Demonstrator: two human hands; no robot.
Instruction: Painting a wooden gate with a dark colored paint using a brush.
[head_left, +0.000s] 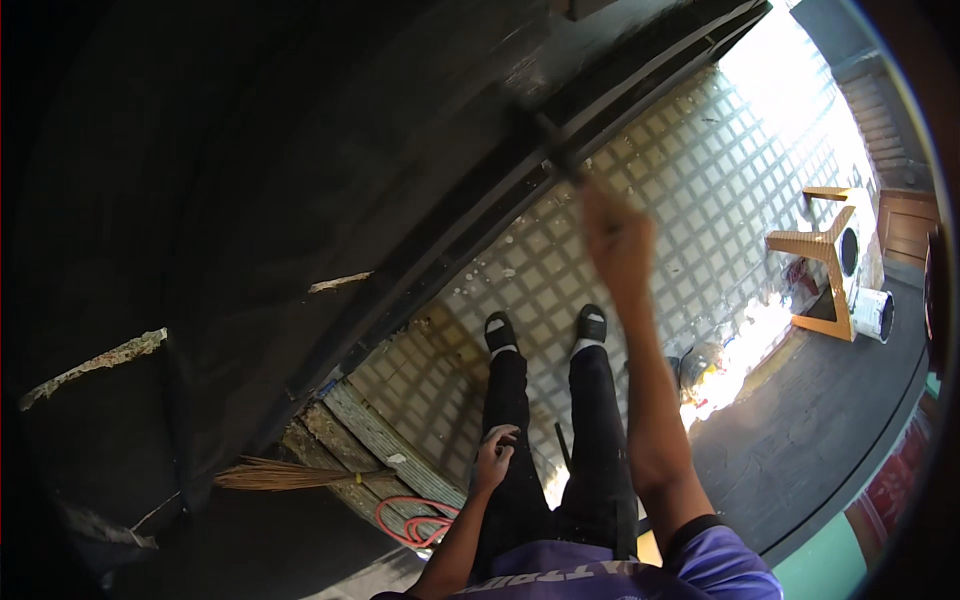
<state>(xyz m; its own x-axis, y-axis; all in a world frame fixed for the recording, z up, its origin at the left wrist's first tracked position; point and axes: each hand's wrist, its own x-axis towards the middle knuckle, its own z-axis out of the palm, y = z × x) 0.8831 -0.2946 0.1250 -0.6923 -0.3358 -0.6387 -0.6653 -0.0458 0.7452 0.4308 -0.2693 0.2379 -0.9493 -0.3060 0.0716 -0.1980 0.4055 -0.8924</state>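
Note:
My right hand (617, 240) is stretched forward, closed around a dark, long-handled tool (550, 140). Motion blurs the tool, and its far end merges with the black panel (400, 130), so its exact kind is unclear. That end is at or close to the panel's surface near the lower ledge; I cannot tell whether they touch. My left hand (494, 455) hangs by my left thigh, fingers loosely bent and nothing visible in them. Pale, rough-edged gaps (95, 370) show in the dark surface at the left.
A twig broom (290, 474) lies by grey boards (375, 420), next to a coiled red hose (405, 520). Sunlit patterned tiles (640, 190) lie under my feet. To the right are an orange-brown plastic stool (835, 250), a white bucket (872, 315) and a dark flat panel (820, 410).

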